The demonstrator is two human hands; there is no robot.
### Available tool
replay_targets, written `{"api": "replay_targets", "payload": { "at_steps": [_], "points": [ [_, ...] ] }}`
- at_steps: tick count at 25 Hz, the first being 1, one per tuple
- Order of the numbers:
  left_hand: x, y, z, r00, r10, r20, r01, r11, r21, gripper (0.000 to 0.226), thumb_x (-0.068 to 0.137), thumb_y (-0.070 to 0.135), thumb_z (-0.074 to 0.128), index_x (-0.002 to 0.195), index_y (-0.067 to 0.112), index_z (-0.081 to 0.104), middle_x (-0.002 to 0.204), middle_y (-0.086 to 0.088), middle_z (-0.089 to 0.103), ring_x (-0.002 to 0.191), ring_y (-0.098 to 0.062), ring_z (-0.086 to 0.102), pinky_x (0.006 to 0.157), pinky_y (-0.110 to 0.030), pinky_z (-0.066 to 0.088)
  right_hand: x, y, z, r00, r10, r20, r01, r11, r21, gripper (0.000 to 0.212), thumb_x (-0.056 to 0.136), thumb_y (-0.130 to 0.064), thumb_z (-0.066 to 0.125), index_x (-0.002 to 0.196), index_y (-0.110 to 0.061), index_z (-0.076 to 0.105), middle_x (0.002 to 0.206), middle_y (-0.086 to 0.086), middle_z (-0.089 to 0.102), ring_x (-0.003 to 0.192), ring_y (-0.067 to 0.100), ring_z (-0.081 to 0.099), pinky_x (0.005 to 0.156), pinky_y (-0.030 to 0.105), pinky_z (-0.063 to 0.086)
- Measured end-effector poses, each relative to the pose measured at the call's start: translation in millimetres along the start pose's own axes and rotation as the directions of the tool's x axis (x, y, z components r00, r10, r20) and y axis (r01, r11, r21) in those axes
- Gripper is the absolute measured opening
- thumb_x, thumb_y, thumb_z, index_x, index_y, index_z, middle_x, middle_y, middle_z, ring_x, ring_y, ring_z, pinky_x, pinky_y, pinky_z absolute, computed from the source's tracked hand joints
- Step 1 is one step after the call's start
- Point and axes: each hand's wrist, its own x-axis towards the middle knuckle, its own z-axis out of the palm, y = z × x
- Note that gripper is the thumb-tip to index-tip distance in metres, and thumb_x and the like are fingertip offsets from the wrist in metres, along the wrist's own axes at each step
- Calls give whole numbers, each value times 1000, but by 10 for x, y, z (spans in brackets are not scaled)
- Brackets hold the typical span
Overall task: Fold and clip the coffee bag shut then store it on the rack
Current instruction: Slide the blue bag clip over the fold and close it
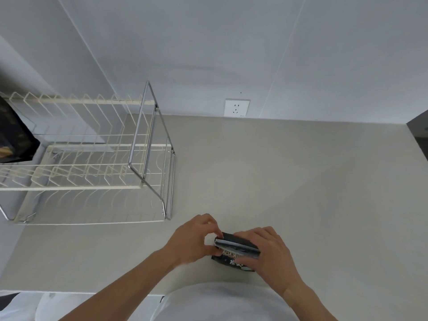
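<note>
From the head view, low in the frame and right of centre, I have the coffee bag (234,252) on the counter (278,172), close to my body. My left hand (194,239) pinches its left end between fingertips and thumb; my right hand (268,253) presses over the right end, fingers curled onto the folded top. I see no clip, so I judge the fold is not yet secured.

The rack (88,158) stands well apart, at middle left, with another dark bag (14,135) at its far left edge.

The risk: if either pinch loosens, the stiff fold could spring open, and the bag could slide on the smooth counter.

White lettering on the black bag is blurred; I cannot read it. A wall socket (236,108) sits upper centre.
</note>
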Motion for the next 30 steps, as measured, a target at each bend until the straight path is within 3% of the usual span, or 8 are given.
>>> {"api": "replay_targets", "payload": {
  "at_steps": [3, 6, 8, 12, 19, 24, 28, 30],
  "points": [
    [-5, 97, -18, 995, 96, -17, -95, 993, 64, 39, 76, 50, 72, 111, 38, 63, 116, 16, 58, 104, -4, 50, 85, -24, 45, -323, 280, -67, 974, 222, -40, -203, 939, 277, 47, 65, -34, 84, 105, -51, 65, 104, -28, 66, 105, 0, 52, 82, 18, 44],
    [72, 295, 11, 966, 257, -13, -252, 956, 151, 36, 81, 52, 64, 113, 38, 62, 111, 13, 63, 99, -8, 53, 81, -24, 42, -505, 372, -11, 918, 394, -49, -319, 807, 497, 44, 65, -24, 86, 95, -52, 71, 105, -29, 67, 103, 0, 58, 80, 21, 46],
    [162, 451, 83, 937, 350, -1, -342, 917, 206, 30, 84, 49, 62, 110, 35, 65, 105, 10, 66, 94, -12, 55, 77, -26, 41, -520, 365, 44, 894, 443, -63, -337, 759, 558, 40, 64, -23, 87, 91, -49, 73, 104, -29, 68, 102, 0, 59, 79, 20, 47],
    [312, 669, 242, 887, 460, 40, -452, 846, 282, 24, 88, 44, 59, 99, 26, 70, 90, 5, 68, 84, -17, 59, 71, -28, 41, -450, 294, 115, 904, 398, -152, -271, 813, 515, 35, 66, -30, 84, 89, -53, 72, 106, -35, 65, 105, -5, 56, 86, 7, 44],
    [290, 656, 301, 912, 410, -18, -398, 895, 201, 8, 85, 28, 64, 84, 24, 71, 77, 7, 66, 73, -14, 57, 62, -28, 45, -397, 326, 199, 899, 390, -198, -235, 813, 533, 24, 65, -25, 84, 78, -43, 75, 90, -24, 71, 102, 3, 56, 86, 11, 44],
    [287, 638, 338, 951, 287, -114, -276, 955, 105, 6, 84, 23, 67, 81, 24, 72, 75, 9, 65, 71, -11, 56, 58, -25, 45, -360, 355, 227, 912, 363, -188, -231, 836, 498, 11, 69, -33, 81, 75, -34, 72, 95, -19, 65, 103, 2, 52, 87, 18, 44],
    [338, 606, 239, 955, 298, -12, -293, 946, 139, 14, 86, 37, 64, 92, 28, 73, 86, 11, 69, 80, -9, 57, 70, -20, 35, -363, 375, 259, 926, 331, -180, -206, 845, 494, 19, 70, -39, 79, 87, -35, 71, 98, -19, 64, 100, 5, 58, 84, 23, 48],
    [338, 541, 143, 966, 259, 20, -259, 956, 135, 25, 83, 50, 62, 100, 34, 69, 96, 16, 66, 87, -3, 52, 74, -17, 35, -399, 431, 267, 927, 364, -94, -251, 785, 566, 42, 63, -40, 83, 102, -45, 67, 108, -21, 64, 105, 1, 58, 86, 20, 47]
  ]
}}
